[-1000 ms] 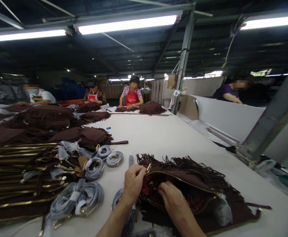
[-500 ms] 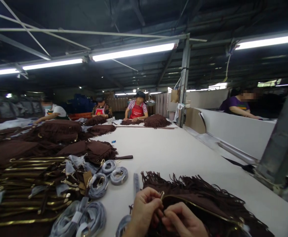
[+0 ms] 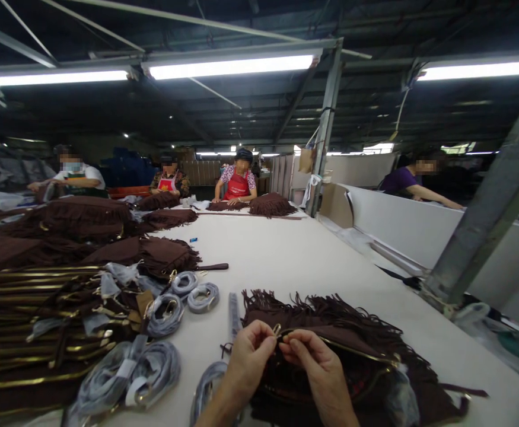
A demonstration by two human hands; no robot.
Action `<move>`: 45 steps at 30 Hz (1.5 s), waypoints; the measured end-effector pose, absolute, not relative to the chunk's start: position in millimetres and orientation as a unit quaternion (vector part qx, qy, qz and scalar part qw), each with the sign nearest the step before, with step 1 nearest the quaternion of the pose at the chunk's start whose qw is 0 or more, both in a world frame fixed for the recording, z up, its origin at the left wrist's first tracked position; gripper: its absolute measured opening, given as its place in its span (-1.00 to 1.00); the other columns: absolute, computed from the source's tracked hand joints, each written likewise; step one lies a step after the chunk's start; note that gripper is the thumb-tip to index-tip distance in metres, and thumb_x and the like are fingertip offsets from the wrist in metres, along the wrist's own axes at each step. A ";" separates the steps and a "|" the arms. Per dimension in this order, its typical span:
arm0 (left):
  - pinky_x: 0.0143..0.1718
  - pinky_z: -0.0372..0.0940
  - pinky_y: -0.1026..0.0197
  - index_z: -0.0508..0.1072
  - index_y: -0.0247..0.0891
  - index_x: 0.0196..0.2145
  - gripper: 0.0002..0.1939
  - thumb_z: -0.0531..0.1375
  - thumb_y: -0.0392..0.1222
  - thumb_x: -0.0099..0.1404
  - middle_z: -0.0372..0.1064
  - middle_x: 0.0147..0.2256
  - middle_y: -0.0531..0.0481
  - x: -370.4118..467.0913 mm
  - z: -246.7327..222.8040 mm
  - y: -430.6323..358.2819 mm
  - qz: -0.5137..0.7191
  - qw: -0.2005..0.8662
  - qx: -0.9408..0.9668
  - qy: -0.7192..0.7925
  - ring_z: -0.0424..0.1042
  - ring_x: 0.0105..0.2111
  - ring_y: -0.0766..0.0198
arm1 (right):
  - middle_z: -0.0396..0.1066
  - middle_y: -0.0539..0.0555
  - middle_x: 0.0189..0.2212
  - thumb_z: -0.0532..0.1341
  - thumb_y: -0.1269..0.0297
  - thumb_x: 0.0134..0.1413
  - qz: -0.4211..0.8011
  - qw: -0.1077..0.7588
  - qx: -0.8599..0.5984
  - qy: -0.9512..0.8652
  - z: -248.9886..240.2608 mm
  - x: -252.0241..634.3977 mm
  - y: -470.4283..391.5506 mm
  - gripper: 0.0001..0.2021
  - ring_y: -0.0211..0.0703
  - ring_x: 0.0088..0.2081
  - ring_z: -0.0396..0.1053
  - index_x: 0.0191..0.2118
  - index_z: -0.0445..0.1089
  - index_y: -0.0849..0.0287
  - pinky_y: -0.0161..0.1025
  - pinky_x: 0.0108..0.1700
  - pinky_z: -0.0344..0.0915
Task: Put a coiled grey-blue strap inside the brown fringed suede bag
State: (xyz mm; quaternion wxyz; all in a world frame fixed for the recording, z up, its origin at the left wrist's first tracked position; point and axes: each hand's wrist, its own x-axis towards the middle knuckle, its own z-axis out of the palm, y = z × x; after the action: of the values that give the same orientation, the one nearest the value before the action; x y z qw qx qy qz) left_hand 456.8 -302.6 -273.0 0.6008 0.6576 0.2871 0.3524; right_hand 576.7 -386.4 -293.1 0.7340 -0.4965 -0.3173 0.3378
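A brown fringed suede bag (image 3: pixel 352 338) with a gold zipper lies on the white table (image 3: pixel 286 255) in front of me. My left hand (image 3: pixel 249 357) pinches the bag's top edge at the small gold zipper pull (image 3: pixel 277 328). My right hand (image 3: pixel 315 362) pinches the same edge just to the right, its fingertips almost touching those of the left. A red patterned lining shows inside the bag's mouth below my hands.
A stack of brown bags with gold zippers (image 3: pixel 32 320) and several wrapped grey straps (image 3: pixel 165 314) lie to my left. More fringed bags (image 3: pixel 85 216) are piled further back. Several people sit at the far end. A slanted metal post (image 3: pixel 481 219) stands on the right.
My right hand has come out of the bag's opening and moved up to its top edge beside the left hand. The camera view tipped up, then back down.
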 end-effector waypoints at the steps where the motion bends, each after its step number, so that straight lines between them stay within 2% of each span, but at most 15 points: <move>1: -0.60 0.03 0.35 0.32 -0.26 -0.48 -0.84 0.15 -0.12 0.12 0.15 -0.60 0.16 456.5 -273.0 -303.4 0.354 0.588 0.670 0.283 0.10 -0.63 0.42 | 0.53 0.06 -0.41 0.46 -0.09 -0.19 0.335 0.730 -0.500 -0.325 -293.5 577.0 -386.0 -0.60 -0.05 -0.35 0.52 -0.38 0.53 0.17 -0.23 -0.29 0.51; 5: -0.49 0.09 0.32 0.34 -0.27 -0.49 -0.86 0.13 -0.16 0.14 0.22 -0.54 0.11 455.7 -273.5 -305.1 0.351 0.553 0.702 0.280 0.18 -0.52 0.36 | 0.50 0.05 -0.47 0.43 -0.09 -0.11 0.336 0.712 -0.503 -0.358 -292.0 576.4 -384.6 -0.61 -0.09 -0.41 0.48 -0.40 0.53 0.18 -0.22 -0.30 0.48; 16: -0.47 0.09 0.31 0.33 -0.26 -0.48 -0.89 0.10 -0.19 0.14 0.25 -0.53 0.09 455.4 -276.1 -306.1 0.334 0.546 0.714 0.284 0.20 -0.51 0.33 | 0.47 0.04 -0.48 0.38 -0.06 -0.03 0.334 0.687 -0.515 -0.389 -297.7 577.1 -381.8 -0.65 -0.08 -0.40 0.41 -0.38 0.52 0.16 -0.23 -0.29 0.40; 23: -0.45 0.09 0.29 0.26 -0.24 -0.50 -0.87 0.05 -0.21 0.19 0.23 -0.53 0.08 457.4 -282.7 -311.2 0.349 0.493 0.736 0.305 0.21 -0.49 0.31 | 0.43 0.01 -0.51 0.29 -0.06 0.07 0.257 0.667 -0.550 -0.432 -300.1 573.3 -381.5 -0.67 -0.11 -0.42 0.35 -0.39 0.52 0.13 -0.29 -0.34 0.32; 32: -0.41 0.10 0.26 0.24 -0.22 -0.49 -0.89 0.03 -0.26 0.19 0.22 -0.52 0.09 462.3 -291.8 -309.6 0.340 0.463 0.745 0.339 0.22 -0.46 0.28 | 0.45 0.01 -0.48 0.20 0.04 0.18 0.208 0.616 -0.583 -0.487 -308.2 576.2 -375.9 -0.72 -0.07 -0.39 0.40 -0.35 0.52 0.12 -0.27 -0.31 0.33; 35: -0.36 0.15 0.25 0.32 -0.22 -0.44 -0.89 0.02 -0.26 0.19 0.28 -0.48 0.06 442.5 -273.6 -301.8 0.312 0.452 0.776 0.309 0.27 -0.41 0.25 | 0.52 0.08 -0.30 0.15 0.14 0.22 0.121 0.579 -0.607 -0.531 -296.6 571.1 -385.9 -0.77 -0.01 -0.24 0.45 -0.22 0.52 0.10 -0.22 -0.17 0.37; 38: -0.26 0.21 0.24 0.38 -0.21 -0.23 -0.78 0.02 -0.25 0.19 0.36 -0.34 0.02 400.8 -253.5 -279.6 0.321 0.438 0.782 0.307 0.32 -0.31 0.22 | 0.50 0.11 -0.15 0.07 0.29 0.29 -0.003 0.478 -0.608 -0.634 -280.5 544.0 -401.4 -0.77 -0.04 -0.12 0.44 -0.11 0.47 0.05 -0.22 -0.07 0.36; 39: -0.24 0.22 0.23 0.38 -0.21 -0.21 -0.76 0.02 -0.23 0.18 0.37 -0.30 0.00 384.8 -249.4 -271.0 0.325 0.435 0.773 0.327 0.33 -0.29 0.21 | 0.50 0.10 -0.17 0.07 0.31 0.30 -0.018 0.417 -0.593 -0.689 -277.6 528.5 -405.2 -0.79 -0.05 -0.15 0.46 -0.13 0.46 0.04 -0.24 -0.12 0.38; 41: -0.27 0.22 0.22 0.37 -0.23 -0.29 -0.79 0.02 -0.19 0.13 0.37 -0.29 -0.03 356.2 -247.1 -256.6 0.306 0.446 0.755 0.371 0.33 -0.29 0.21 | 0.51 0.08 -0.22 0.20 0.24 0.22 -0.009 0.262 -0.560 -0.786 -278.5 490.1 -406.8 -0.90 -0.04 -0.29 0.49 -0.20 0.44 0.06 -0.25 -0.32 0.40; 42: -0.32 0.22 0.22 0.36 -0.23 -0.35 -0.81 0.01 -0.17 0.10 0.36 -0.33 -0.03 345.5 -248.5 -251.7 0.288 0.459 0.749 0.382 0.33 -0.32 0.20 | 0.51 0.13 -0.19 0.32 0.14 0.08 -0.003 0.191 -0.563 -0.804 -282.0 469.3 -403.9 -0.77 0.03 -0.33 0.50 -0.16 0.43 0.10 -0.23 -0.41 0.41; 43: -0.38 0.21 0.23 0.35 -0.23 -0.40 -0.81 0.01 -0.14 0.07 0.36 -0.38 -0.02 338.2 -250.9 -248.6 0.269 0.472 0.746 0.384 0.34 -0.36 0.20 | 0.50 0.19 -0.18 0.43 0.03 -0.11 0.008 0.125 -0.594 -0.795 -286.5 449.7 -398.6 -0.54 0.08 -0.41 0.50 -0.12 0.42 0.17 -0.18 -0.50 0.40; 44: -0.42 0.20 0.24 0.34 -0.23 -0.43 -0.81 0.01 -0.12 0.06 0.35 -0.42 -0.01 334.3 -253.8 -246.9 0.254 0.485 0.747 0.377 0.34 -0.39 0.21 | 0.50 0.25 -0.18 0.50 0.01 -0.30 0.018 0.069 -0.641 -0.764 -290.8 432.6 -391.6 -0.36 0.14 -0.44 0.50 -0.07 0.40 0.23 -0.12 -0.52 0.41; 45: -0.44 0.18 0.25 0.34 -0.23 -0.44 -0.80 0.01 -0.10 0.04 0.34 -0.44 0.00 333.5 -256.5 -246.3 0.245 0.497 0.748 0.366 0.34 -0.41 0.22 | 0.49 0.30 -0.18 0.53 0.02 -0.40 0.019 0.032 -0.679 -0.733 -293.6 419.4 -384.0 -0.27 0.19 -0.43 0.50 -0.05 0.39 0.28 -0.07 -0.49 0.44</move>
State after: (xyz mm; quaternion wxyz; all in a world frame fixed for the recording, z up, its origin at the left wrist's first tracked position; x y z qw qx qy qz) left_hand 333.5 -246.3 -256.5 0.4970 0.7476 0.3659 0.2454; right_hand 419.4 -384.0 -293.6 0.0323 -0.6789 -0.7333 0.0187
